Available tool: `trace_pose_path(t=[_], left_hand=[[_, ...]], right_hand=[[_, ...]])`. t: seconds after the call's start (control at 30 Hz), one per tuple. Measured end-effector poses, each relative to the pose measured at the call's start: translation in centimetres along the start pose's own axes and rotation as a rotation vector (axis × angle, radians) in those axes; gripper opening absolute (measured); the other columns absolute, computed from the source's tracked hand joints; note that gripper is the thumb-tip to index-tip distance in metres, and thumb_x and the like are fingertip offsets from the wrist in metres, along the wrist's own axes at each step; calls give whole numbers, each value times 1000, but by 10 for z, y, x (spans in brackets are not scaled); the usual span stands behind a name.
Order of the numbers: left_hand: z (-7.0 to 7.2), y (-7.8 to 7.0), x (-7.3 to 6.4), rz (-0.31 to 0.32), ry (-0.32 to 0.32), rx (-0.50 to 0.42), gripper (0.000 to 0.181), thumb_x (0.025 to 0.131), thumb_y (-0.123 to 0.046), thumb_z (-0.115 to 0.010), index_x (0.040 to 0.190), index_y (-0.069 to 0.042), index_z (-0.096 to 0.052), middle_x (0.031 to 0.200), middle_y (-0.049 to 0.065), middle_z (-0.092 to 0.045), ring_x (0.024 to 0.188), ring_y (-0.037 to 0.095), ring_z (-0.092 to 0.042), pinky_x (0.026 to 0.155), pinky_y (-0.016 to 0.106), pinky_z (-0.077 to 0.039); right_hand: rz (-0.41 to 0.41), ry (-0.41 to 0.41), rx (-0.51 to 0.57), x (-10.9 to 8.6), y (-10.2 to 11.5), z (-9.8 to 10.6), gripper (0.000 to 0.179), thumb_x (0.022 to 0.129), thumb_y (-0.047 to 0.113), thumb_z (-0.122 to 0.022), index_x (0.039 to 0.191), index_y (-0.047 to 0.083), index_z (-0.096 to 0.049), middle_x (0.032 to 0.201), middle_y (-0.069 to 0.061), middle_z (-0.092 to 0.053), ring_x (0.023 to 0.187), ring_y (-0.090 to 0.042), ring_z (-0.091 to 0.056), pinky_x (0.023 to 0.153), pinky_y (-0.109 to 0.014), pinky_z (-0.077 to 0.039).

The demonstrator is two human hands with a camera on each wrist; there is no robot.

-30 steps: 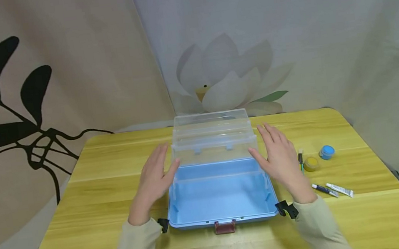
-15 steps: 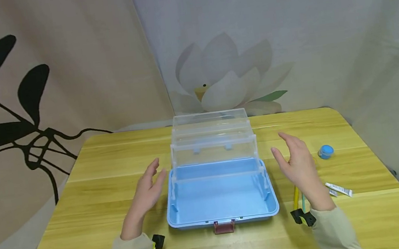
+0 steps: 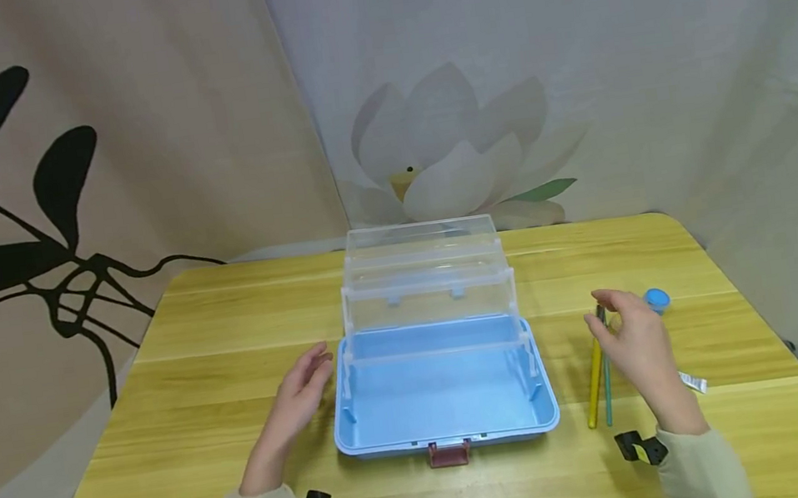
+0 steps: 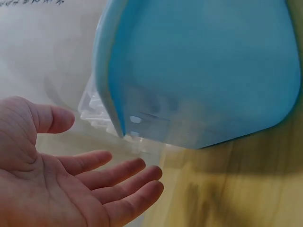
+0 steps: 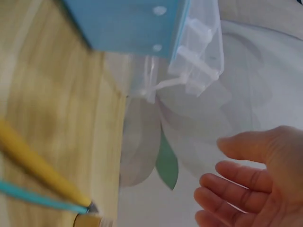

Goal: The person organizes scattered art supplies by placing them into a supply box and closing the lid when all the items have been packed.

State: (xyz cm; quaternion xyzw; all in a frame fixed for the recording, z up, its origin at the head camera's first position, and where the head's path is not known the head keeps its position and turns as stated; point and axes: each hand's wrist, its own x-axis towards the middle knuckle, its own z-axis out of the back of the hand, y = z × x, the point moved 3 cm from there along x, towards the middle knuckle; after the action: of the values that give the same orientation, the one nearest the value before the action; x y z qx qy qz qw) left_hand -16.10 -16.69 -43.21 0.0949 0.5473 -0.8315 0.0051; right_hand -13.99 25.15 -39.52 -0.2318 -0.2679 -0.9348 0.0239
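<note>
A light blue box (image 3: 443,399) stands open on the table, its clear plastic trays and lid (image 3: 425,271) raised behind it. Beside the box's left side is my left hand (image 3: 296,401), empty; the left wrist view shows its fingers extended and apart from the blue wall. My right hand (image 3: 637,344) hovers over the small items on the right, thumb and fingers apart, holding nothing in the right wrist view. Near it lie a yellow-handled stick (image 3: 594,385) and a thin teal-handled one (image 3: 608,391), probably paintbrushes; their far ends are partly behind the fingers.
A jar with a blue lid (image 3: 657,299) stands just beyond my right hand. A white paint tube (image 3: 693,383) shows partly behind the right wrist. The wooden table (image 3: 170,464) meets a printed cloth backdrop (image 3: 460,140) at its far edge.
My right hand has moved right and toward me, from beside the trays to over the small items, uncovering the two sticks. My left hand has drawn back left from the box.
</note>
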Motion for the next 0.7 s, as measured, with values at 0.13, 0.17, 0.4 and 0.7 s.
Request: trace_pose_path(t=[0.13,0.17,0.4,0.7], left_hand=[[-2,6,-2,20,17,-58,47,101,-18,-39,143,2,-31,139,26,-41,126,38,-40,104,48,-34],[-2,7,-2,22,21,-66,47,101,-18,-39,143,2,-31,138,26,-42,126,38,-42,104,48,-34],[-6,18,-4,54,45,-102,46,101,-19,-40,141,2,-34,136,26,-44,124,38,-43,106,51,-30],[-11,28,-8,133,95,-248,50,99,-28,-47,140,0,-39,141,23,-40,122,35,-46,88,42,-50]], right_hand=[[-67,70,-38,-6,-14,2,25,84,2,-66,107,-7,-61,99,-25,-61,89,-39,-57,68,-52,-48],[-78,85,-41,-8,-18,3,24,84,2,-65,106,-7,-61,98,-25,-61,88,-39,-57,68,-52,-48],[-120,170,-72,-19,-39,7,20,80,-1,-64,99,-8,-63,90,-22,-64,81,-37,-59,64,-50,-48],[-162,284,-108,-31,-59,5,18,77,-3,-62,94,-7,-63,82,-18,-64,76,-35,-60,62,-48,-47]])
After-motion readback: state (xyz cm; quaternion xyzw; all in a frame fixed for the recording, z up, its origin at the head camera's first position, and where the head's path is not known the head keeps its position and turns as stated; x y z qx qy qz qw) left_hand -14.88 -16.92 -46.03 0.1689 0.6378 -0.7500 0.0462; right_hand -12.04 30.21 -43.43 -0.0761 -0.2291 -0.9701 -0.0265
